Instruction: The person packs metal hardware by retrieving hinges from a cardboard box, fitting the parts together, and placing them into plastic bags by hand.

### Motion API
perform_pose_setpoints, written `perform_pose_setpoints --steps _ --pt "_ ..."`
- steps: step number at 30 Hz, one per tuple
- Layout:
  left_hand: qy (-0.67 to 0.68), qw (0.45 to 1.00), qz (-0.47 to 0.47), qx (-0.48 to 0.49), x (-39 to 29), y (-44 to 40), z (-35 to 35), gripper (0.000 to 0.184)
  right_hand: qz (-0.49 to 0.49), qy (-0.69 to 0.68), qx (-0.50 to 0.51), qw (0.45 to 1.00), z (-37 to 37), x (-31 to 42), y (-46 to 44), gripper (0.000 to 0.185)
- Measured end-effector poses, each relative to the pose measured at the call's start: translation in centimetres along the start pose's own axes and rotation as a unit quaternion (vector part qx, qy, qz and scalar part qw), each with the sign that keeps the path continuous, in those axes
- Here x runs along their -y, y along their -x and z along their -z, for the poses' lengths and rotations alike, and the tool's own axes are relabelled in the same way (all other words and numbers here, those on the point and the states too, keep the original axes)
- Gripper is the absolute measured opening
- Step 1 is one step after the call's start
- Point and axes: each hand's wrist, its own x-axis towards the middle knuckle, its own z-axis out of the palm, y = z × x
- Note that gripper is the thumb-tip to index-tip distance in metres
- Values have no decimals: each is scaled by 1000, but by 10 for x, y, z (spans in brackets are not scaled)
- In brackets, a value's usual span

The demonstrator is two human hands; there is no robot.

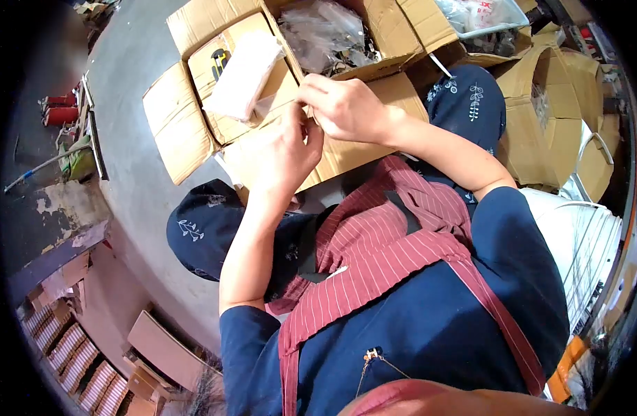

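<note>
Just nearside of the box, we are pinching with left hand and right hand, both closed; what they are gripping we cannot tell. The packet is lying left of the box. Light, steady pressure is probably serving us best.

Watching by remote feed, I log red cylinders at far left; below them in my view, a blue-ended pole near something green. Lower left: rows of pale packs, a brown board. Right: a brown carton, a large white object, type unclear, something orange lower down.
</note>
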Motion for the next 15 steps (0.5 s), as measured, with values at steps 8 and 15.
perform_pose_setpoints --steps 8,15 --pt "-62 991 119 -6 21 -12 20 20 -162 -183 -14 970 19 -24 -25 23" --pt "-170 954 227 -100 70 -26 60 21 -303 4 345 888 15 -122 -34 25"
